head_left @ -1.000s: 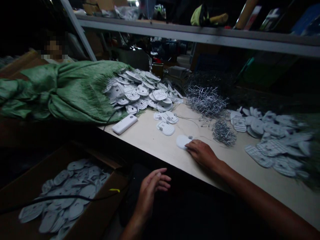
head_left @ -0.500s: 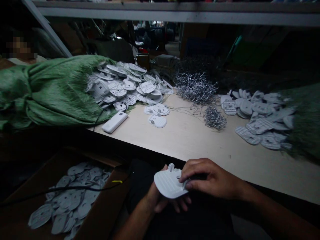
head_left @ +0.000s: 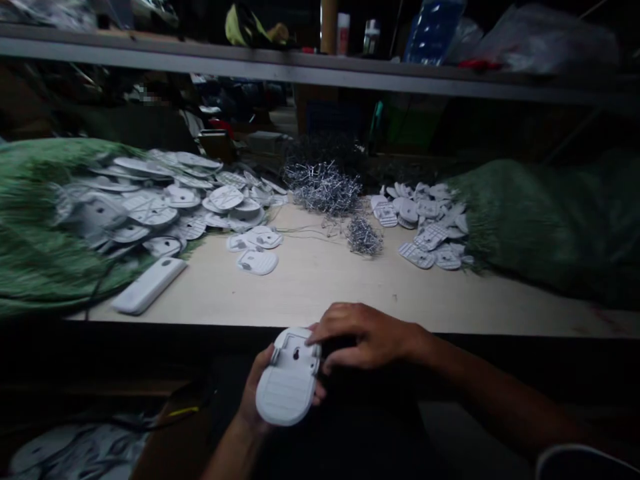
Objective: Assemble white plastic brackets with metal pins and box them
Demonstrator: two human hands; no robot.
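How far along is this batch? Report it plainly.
Seemingly done: the white plastic pieces in the cardboard box. In hand: one ribbed white piece, cupped by the left hand, with the right hand over its top. Left: the two heaps of pieces on the table and the wire clips.

Heaped white plastic plates (head_left: 225,198) and wire pins (head_left: 323,189) crowd the table's far side (head_left: 320,267)
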